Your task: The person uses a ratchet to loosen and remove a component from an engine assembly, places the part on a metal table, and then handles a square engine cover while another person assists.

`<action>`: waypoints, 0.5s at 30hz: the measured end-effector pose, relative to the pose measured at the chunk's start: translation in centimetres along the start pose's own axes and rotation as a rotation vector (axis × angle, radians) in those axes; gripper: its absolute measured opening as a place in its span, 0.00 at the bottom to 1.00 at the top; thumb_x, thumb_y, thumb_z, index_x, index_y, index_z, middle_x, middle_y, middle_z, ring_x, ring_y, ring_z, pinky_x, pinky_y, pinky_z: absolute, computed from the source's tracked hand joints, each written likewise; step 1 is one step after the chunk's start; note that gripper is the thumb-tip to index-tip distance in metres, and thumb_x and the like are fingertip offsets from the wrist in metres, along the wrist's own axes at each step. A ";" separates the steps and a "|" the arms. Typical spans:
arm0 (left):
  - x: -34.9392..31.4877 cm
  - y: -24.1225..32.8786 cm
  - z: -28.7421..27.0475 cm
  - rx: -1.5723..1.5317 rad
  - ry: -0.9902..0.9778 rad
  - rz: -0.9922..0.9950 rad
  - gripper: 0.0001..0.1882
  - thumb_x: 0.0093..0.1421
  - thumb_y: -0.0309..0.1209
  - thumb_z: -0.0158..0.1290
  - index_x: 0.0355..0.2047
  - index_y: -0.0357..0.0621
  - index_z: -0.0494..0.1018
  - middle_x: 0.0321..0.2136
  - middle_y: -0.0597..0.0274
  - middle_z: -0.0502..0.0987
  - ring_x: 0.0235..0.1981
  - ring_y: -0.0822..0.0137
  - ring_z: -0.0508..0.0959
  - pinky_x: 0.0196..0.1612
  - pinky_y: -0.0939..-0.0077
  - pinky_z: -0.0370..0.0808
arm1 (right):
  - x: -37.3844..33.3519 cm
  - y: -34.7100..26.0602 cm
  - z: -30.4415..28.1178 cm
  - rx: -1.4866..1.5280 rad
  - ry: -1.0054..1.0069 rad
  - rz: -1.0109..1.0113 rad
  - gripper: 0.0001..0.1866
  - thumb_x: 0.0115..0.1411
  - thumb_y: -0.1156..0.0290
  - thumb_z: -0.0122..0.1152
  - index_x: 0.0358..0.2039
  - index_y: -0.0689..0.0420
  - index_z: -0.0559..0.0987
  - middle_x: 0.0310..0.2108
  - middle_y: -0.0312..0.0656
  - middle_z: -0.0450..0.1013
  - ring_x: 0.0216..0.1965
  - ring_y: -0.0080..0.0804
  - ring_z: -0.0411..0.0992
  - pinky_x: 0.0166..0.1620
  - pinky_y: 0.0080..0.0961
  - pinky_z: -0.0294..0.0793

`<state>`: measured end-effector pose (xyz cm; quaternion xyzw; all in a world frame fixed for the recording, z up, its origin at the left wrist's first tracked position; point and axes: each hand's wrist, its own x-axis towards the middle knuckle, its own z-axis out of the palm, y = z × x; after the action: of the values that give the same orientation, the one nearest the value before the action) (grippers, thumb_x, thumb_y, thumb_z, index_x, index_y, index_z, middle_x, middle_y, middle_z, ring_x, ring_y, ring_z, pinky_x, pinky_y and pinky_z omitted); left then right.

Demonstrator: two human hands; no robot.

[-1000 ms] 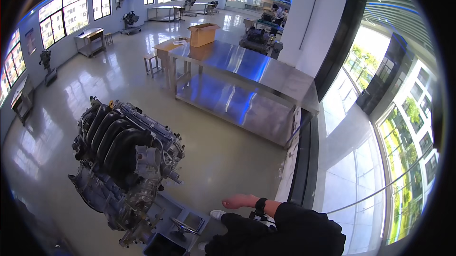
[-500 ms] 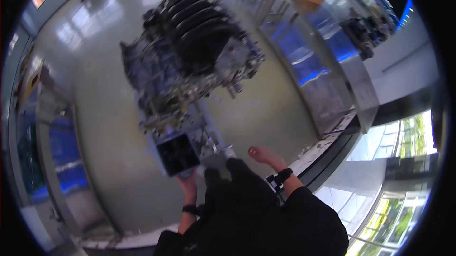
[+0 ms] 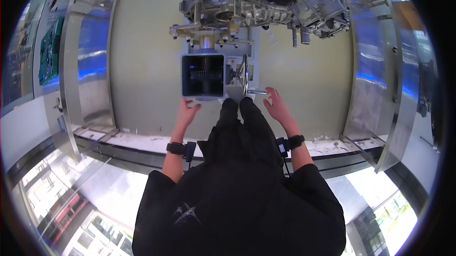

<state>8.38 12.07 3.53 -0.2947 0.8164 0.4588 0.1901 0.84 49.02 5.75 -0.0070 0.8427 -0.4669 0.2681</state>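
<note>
A large metal engine (image 3: 216, 0) is mounted on a stand ahead of me. At the stand's near end sits a grey open-topped gearbox housing (image 3: 182, 76), with a toothed gear (image 3: 204, 74) inside its dark interior. To its right a shiny handwheel (image 3: 244, 73) is seen edge-on, with a metal crank handle (image 3: 256, 92) sticking out to the right. My left hand (image 3: 188, 111) is at the housing's near left corner, thumb and fingers apart, holding nothing. At the tip of the crank handle, my right hand (image 3: 277, 105) has its fingers spread; whether they touch it is hard to see.
Metal-framed benches with shiny side panels stand at the left (image 3: 92, 61) and the right (image 3: 373, 66). A green board (image 3: 51, 49) lies at the left one. A dark ledge (image 3: 137, 154) and bright windows are behind me.
My view has turned and straightened, so the engine now lies at the top. The left hand has come off the housing's near side; the right hand has moved to the crank handle's end and opened.
</note>
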 end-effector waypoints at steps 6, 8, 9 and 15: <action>-3.5 6.6 -3.3 -0.043 0.252 0.064 0.30 0.59 0.32 0.54 0.59 0.37 0.56 0.56 0.47 0.66 0.44 0.60 0.75 0.44 0.71 0.74 | 3.4 0.6 1.7 -0.244 0.092 -0.293 0.21 0.54 0.71 0.57 0.49 0.59 0.68 0.50 0.51 0.65 0.50 0.54 0.65 0.51 0.46 0.67; -3.5 7.5 -2.9 -0.043 0.266 0.087 0.30 0.62 0.35 0.52 0.60 0.38 0.56 0.57 0.47 0.65 0.47 0.60 0.74 0.46 0.70 0.73 | 5.1 0.3 1.7 -0.465 0.072 -0.323 0.18 0.53 0.70 0.57 0.45 0.58 0.70 0.46 0.48 0.68 0.48 0.50 0.67 0.50 0.44 0.67; -3.1 7.8 -2.6 -0.049 0.256 0.124 0.29 0.64 0.37 0.50 0.61 0.38 0.56 0.58 0.47 0.64 0.50 0.60 0.72 0.48 0.70 0.72 | 5.2 0.2 1.8 -0.461 0.060 -0.331 0.18 0.53 0.70 0.57 0.45 0.58 0.70 0.46 0.48 0.68 0.48 0.50 0.67 0.50 0.44 0.67; 0.8 5.3 -2.3 -0.541 0.130 0.007 0.28 0.70 0.45 0.37 0.62 0.37 0.56 0.59 0.48 0.65 0.59 0.60 0.66 0.58 0.68 0.64 | 4.9 -0.6 3.1 -0.524 -0.085 -0.163 0.14 0.54 0.67 0.57 0.41 0.56 0.72 0.38 0.42 0.71 0.46 0.44 0.68 0.48 0.43 0.67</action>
<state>4.18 11.96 7.61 -0.3608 0.6756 0.6410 0.0504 -2.10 45.01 2.73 -0.1635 0.9193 -0.2521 0.2540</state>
